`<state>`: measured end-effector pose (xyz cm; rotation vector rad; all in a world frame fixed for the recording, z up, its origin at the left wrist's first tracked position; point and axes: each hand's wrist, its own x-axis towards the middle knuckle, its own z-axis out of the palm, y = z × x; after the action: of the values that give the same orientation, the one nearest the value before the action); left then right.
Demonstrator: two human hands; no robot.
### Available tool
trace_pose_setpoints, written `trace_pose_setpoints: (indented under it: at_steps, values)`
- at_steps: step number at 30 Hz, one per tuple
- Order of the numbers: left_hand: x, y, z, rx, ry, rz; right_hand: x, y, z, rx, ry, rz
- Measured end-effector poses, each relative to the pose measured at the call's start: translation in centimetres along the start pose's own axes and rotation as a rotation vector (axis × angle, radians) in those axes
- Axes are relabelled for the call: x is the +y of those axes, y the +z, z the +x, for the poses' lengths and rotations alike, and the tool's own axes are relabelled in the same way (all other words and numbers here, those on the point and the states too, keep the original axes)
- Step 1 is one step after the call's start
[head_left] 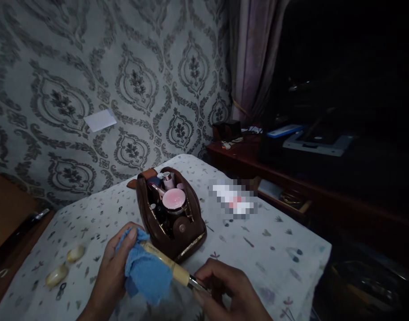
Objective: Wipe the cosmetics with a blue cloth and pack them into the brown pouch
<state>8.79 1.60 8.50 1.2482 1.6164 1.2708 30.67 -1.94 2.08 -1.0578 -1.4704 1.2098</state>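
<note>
My left hand is closed on a blue cloth that is wrapped round the cream handle of a makeup brush. My right hand pinches the brush at its metal ferrule end near the bottom of the view. Just beyond the hands stands an open brown leather cosmetic bag filled with several items, among them a round pink compact and a small pink-capped tube.
The table carries a white cloth with small prints. Two pale oval objects lie at the left. A blurred white item lies right of the bag. A dark wooden cabinet stands at the right, patterned wallpaper behind.
</note>
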Motion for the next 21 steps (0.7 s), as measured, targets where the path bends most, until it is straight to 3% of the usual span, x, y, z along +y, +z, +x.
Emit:
trace_pose_setpoints:
  at_steps: [2, 5, 10, 13, 17, 21]
  values:
    - [0.5, 0.3, 0.3, -0.065, 0.042, 0.007, -0.1, -0.7, 0.1, 0.029, -0.007, -0.014]
    - [1.5, 0.5, 1.2, -0.070, 0.192, 0.157, 0.0, -1.9, 0.6, 0.011, -0.013, -0.037]
    - [3.6, 0.5, 4.0, -0.067, 0.562, 0.531, -0.1, -3.6, 1.3, 0.029, 0.058, 0.005]
    - [4.3, 0.6, 6.0, -0.152, 0.776, 0.735, -1.1, -4.2, 2.0, 0.086, 0.044, -0.051]
    - [4.3, 0.6, 7.4, -0.283, 0.827, 0.869, -3.2, -4.4, 4.1, 0.226, -0.168, -0.284]
    - [3.9, 0.3, 7.4, -0.263, 0.832, 0.900, -5.2, -3.7, 7.8, 0.301, -0.428, -0.556]
